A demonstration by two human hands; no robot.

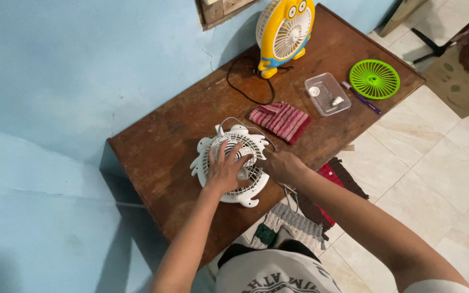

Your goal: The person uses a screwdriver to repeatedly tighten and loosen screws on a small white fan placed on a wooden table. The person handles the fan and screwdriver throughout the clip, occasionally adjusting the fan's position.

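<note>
A small white fan (233, 142) with an animal-shaped frame lies face up on the brown wooden table (158, 146). My left hand (225, 169) rests flat on its round grille, fingers spread. My right hand (281, 164) grips the fan's right edge, fingers curled against the rim. A thin white cord runs from the fan's top and off the table's near edge.
A striped red cloth (281, 120) lies just right of the fan. Farther back are a clear plastic box (327, 93) with small parts, a green round grille (374, 78), a purple pen (366, 101) and an upright yellow fan (284, 31) with a black cord. Blue wall on the left.
</note>
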